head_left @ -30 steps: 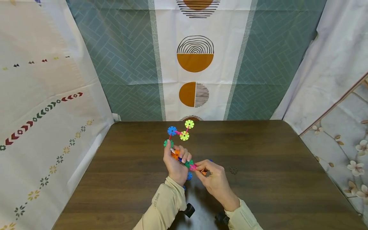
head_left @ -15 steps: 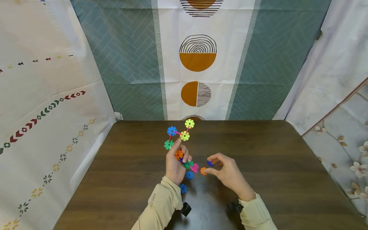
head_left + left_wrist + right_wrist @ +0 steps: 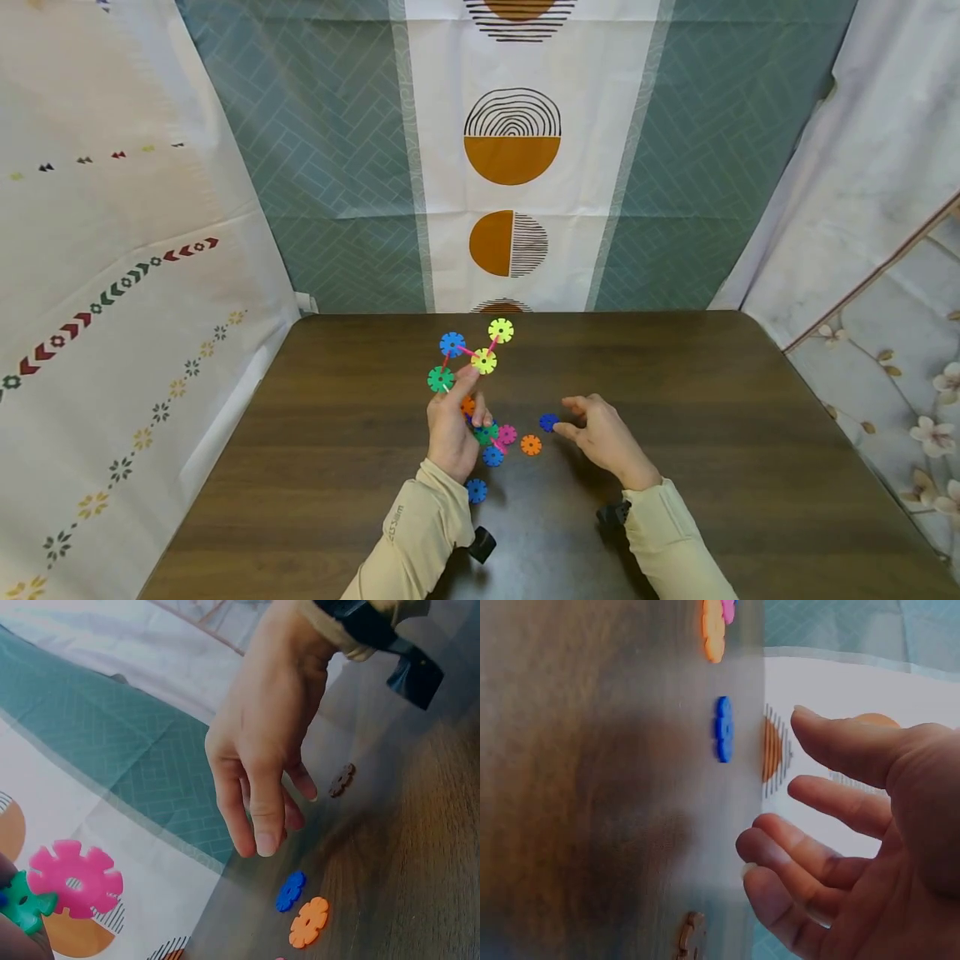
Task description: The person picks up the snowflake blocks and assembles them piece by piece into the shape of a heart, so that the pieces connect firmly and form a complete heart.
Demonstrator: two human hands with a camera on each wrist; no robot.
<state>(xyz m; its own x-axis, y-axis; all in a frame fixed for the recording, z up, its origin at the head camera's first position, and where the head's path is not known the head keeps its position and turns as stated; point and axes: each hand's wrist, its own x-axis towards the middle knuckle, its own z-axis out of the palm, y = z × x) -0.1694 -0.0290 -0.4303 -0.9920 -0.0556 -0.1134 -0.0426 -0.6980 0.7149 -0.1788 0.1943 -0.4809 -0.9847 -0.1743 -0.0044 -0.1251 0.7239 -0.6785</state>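
My left hand [image 3: 452,437] grips a chain of slotted flower-shaped plastic discs. At the chain's far end are two yellow discs, one a yellow disc [image 3: 501,331], then a blue disc [image 3: 452,344] and a green disc [image 3: 440,379]. Nearer the palm an orange disc [image 3: 468,406] and another green disc [image 3: 486,435] show; fingers partly hide them. A pink disc [image 3: 75,877] joins that green one in the left wrist view. My right hand [image 3: 611,442] hovers with fingers spread and nothing between them, by a dark blue disc [image 3: 724,729] on the table.
Loose on the wooden table [image 3: 360,500] lie an orange disc [image 3: 531,445], a pink disc [image 3: 507,434] and two blue discs, one a blue disc [image 3: 476,491]. A brown disc [image 3: 343,780] lies beneath my right hand. Patterned cloths hang around the table.
My right hand has let go of the pink disc on the chain and moved right, to beside the dark blue disc. My left hand keeps holding the chain, slightly turned.
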